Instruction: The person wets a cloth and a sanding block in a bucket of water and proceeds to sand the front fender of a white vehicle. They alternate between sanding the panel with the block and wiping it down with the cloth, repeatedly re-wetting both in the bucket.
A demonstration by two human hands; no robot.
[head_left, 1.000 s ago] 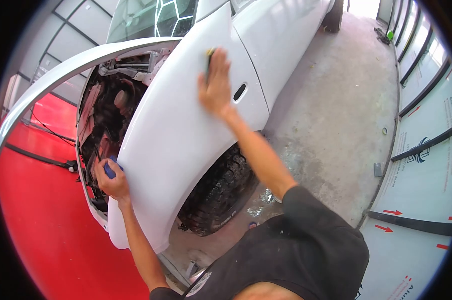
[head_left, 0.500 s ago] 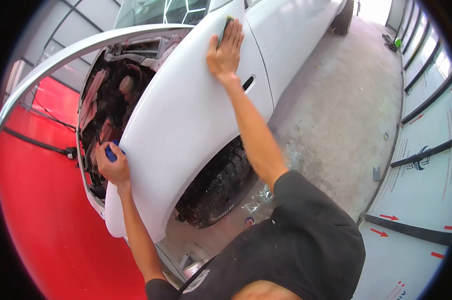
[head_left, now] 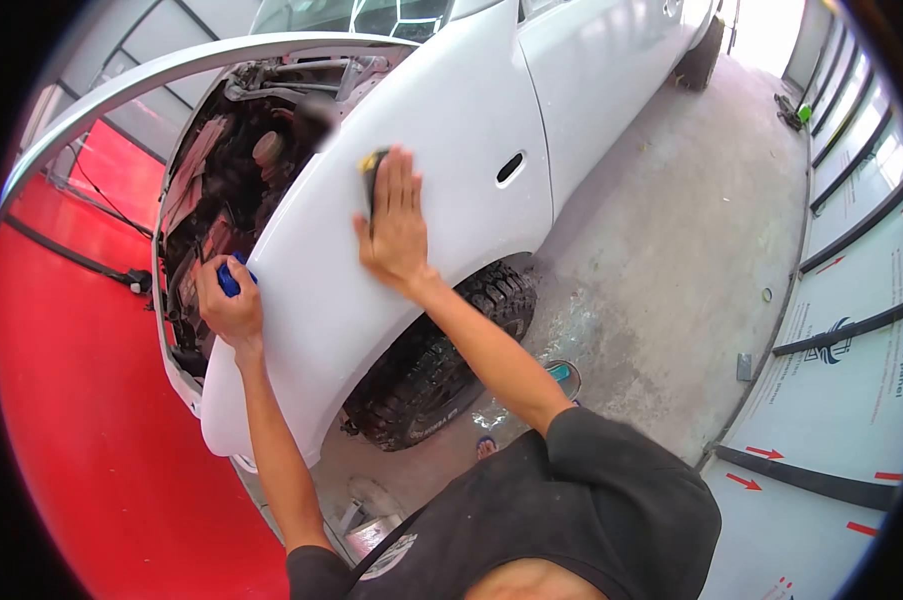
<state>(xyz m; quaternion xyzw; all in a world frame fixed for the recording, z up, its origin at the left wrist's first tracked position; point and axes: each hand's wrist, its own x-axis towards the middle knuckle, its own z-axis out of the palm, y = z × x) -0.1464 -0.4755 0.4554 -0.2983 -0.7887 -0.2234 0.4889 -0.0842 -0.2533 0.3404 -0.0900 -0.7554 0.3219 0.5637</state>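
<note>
The white fender (head_left: 321,270) of a car curves over the front tire. Flat on its upper side lies my right hand (head_left: 399,225), pressing a dark pad (head_left: 373,180) with a yellow end. The palm hides part of the pad. My left hand (head_left: 231,305) grips a blue object (head_left: 235,277) at the fender's inner edge, beside the engine bay; the fingers cover much of it.
The hood (head_left: 171,68) stands raised over the engine bay (head_left: 226,190). Below the fender is the tire (head_left: 421,380). A round container (head_left: 561,376) sits on the floor near my right forearm. Wrapped wall panels (head_left: 821,390) line the right side.
My right hand has slid with the pad down the fender, toward the front of the car and away from the windshield. My left hand stays at the inner edge with the blue object.
</note>
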